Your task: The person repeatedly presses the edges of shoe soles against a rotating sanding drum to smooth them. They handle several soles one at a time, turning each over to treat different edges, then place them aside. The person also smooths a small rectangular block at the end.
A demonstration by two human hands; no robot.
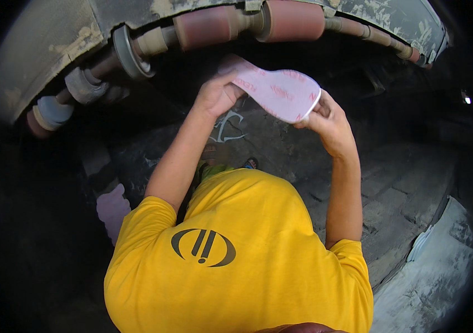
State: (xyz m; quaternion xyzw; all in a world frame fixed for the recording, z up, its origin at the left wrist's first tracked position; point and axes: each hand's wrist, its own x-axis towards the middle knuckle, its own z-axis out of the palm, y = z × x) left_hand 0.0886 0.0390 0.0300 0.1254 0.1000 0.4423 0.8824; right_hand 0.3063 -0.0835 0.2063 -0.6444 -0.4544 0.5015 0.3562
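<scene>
Pink shoe insole (pixel 278 91) held just below the sanding drum (pixel 294 19). Left hand (pixel 218 95) and right hand (pixel 328 121) each closed on one end. Judgement: keep grip firm, fingers off drum, feed edge lightly.

- The left hand (pixel 218 95) hid the near edge of the pink insole (pixel 277 89).
- The right hand (pixel 327 119) covered its rounded end's underside.
- Darkness swallowed the floor at left.
</scene>
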